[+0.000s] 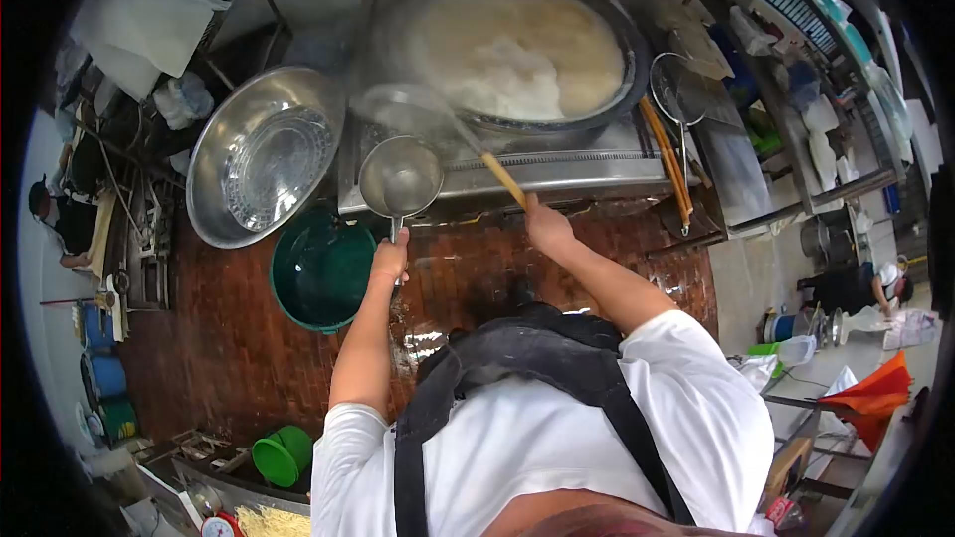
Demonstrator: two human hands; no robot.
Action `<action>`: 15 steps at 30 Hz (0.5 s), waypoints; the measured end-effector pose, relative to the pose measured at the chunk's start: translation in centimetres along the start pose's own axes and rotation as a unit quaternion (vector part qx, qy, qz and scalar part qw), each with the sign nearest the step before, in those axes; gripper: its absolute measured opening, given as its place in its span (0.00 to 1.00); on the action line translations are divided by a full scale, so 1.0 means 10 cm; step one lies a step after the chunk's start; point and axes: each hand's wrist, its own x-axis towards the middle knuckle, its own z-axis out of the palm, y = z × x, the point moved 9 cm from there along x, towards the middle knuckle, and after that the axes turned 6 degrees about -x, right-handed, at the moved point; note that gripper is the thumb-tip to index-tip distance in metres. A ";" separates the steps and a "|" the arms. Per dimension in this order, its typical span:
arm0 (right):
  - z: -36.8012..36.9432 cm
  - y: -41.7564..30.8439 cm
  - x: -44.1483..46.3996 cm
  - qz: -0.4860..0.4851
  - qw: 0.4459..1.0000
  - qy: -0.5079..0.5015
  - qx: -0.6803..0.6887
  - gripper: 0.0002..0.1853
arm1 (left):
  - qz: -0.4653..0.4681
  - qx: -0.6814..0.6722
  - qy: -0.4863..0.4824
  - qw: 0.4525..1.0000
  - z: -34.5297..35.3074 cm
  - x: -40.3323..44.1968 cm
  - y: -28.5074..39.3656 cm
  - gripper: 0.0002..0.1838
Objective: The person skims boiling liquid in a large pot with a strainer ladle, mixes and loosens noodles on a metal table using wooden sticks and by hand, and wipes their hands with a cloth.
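Note:
My left hand (391, 259) is wrapped round the handle of a round metal ladle (401, 176), whose bowl hangs over the stove's front left edge. My right hand (549, 226) grips the wooden handle of a skimmer (406, 109); its round head is smeared by motion and lies left of the big pot. Cloudy, foamy liquid fills the large pot (627, 99) on the metal stove (557, 165), with steam over it. A wide metal basin (212, 169) leans at the left, and a green tub (323, 278) stands below it.
Right of the pot lie a wire strainer (679, 89) and long wooden sticks (668, 159). A small green bucket (283, 454) stands on the tiled floor (229, 348) behind me. Another person (860, 286) is at the far right; a shelf (816, 201) runs along the right side.

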 end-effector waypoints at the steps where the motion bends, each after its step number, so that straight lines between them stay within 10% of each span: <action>1: 0.00 0.01 -0.06 -0.007 1.000 0.003 -0.017 0.20 | 0.000 0.000 -0.006 1.000 0.04 -0.04 0.01 0.41; 10: 0.35 0.23 0.04 -0.015 1.000 0.006 -0.006 0.18 | 0.001 -0.012 0.012 1.000 0.17 -0.11 0.05 0.41; 15: -0.74 0.50 0.13 0.027 0.991 0.069 0.109 0.18 | -0.025 0.004 0.051 0.998 0.23 -0.18 0.04 0.41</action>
